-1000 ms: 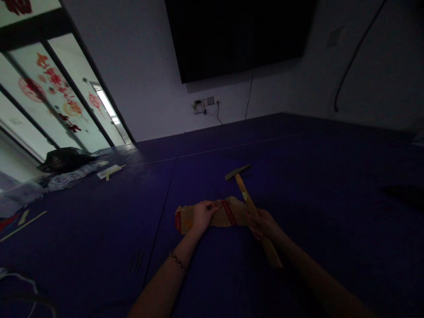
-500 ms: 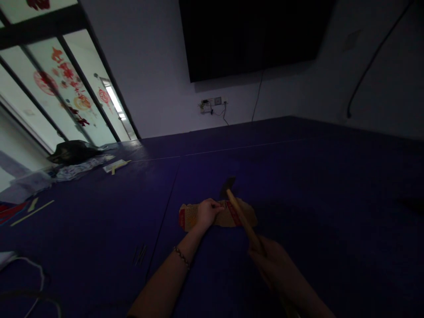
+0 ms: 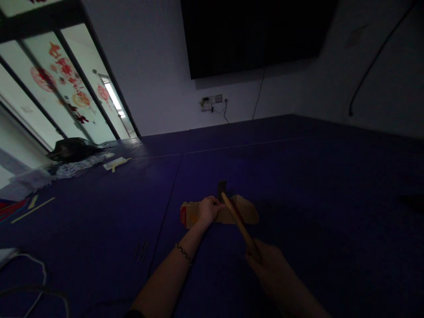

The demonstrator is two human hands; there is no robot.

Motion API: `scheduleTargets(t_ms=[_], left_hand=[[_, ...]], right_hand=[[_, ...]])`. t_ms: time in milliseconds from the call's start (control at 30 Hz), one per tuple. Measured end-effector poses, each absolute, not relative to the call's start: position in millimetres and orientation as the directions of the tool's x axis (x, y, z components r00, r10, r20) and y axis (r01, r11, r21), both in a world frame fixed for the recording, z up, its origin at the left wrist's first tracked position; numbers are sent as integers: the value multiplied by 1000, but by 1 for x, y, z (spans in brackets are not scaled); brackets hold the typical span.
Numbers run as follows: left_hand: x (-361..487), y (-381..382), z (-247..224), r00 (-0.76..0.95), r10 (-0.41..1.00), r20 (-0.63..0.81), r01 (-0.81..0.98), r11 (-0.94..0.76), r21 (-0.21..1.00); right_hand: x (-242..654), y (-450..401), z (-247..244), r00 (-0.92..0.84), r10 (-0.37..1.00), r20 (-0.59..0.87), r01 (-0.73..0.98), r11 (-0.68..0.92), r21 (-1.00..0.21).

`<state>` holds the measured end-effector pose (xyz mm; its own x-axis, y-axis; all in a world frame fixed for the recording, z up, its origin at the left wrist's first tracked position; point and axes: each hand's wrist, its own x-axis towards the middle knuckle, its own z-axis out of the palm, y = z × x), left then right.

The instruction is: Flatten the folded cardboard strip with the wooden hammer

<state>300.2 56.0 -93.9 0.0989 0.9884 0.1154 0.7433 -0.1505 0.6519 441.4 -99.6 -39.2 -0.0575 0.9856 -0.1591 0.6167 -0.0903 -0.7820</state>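
At the far left, a white cable (image 3: 43, 269) lay in a loose curve, and beyond it were a thin yellow strip (image 3: 33, 210) and, farther back, a black bag (image 3: 73, 150). A flat white packet (image 3: 114, 164) rested near the bag, well apart from the hands. Closer to the person, a few thin dark pieces (image 3: 142, 251) lay together on the dark blue surface (image 3: 109, 229); they were too dim to name with certainty. To the right of these was the torn piece of cardboard (image 3: 247, 210), flat on the surface, with the left hand (image 3: 207, 210) resting over part of it. The left fingers were drawn together near its upper edge, but I cannot tell whether they pinched something small. The main change was in the hammer (image 3: 239, 222): its head had moved leftward and nearer to the person, and it was now just beside the left fingertips in this view. In my judgement, this left little room for a careless stroke, and the head and hand hid the exact spot between them. The handle crossed in front of the cardboard toward the right hand (image 3: 270, 265), whose fingers were closed around it. Farther back to the right, a dark screen (image 3: 258, 37) hung on the wall.
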Motion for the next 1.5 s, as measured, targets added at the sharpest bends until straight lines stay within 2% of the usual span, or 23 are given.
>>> scheduleTargets(t_ms=[200, 400, 700, 900, 1100, 1267, 1500], left_hand=[[301, 55, -93, 124, 985, 122, 728, -174, 664], [300, 54, -93, 128, 983, 134, 714, -185, 676], [300, 55, -94, 124, 984, 128, 717, -178, 674], [299, 54, -93, 140, 982, 129, 709, -190, 680], [300, 54, -93, 115, 985, 127, 708, -171, 685], [300, 54, -92, 135, 983, 127, 705, -185, 684], [300, 53, -92, 134, 981, 137, 718, -191, 669]], right_hand=[[436, -96, -38, -29, 993, -117, 610, -75, -789], [436, -98, -26, 33, 982, -187, 608, -168, -776], [435, -102, -32, 17, 988, -152, 625, -129, -770], [436, -105, -32, 41, 994, -106, 573, -110, -812], [436, -102, -33, 26, 988, -155, 650, -134, -748], [434, -105, -27, 3, 991, -136, 611, -110, -784], [439, -103, -41, -11, 992, -122, 663, -84, -744]])
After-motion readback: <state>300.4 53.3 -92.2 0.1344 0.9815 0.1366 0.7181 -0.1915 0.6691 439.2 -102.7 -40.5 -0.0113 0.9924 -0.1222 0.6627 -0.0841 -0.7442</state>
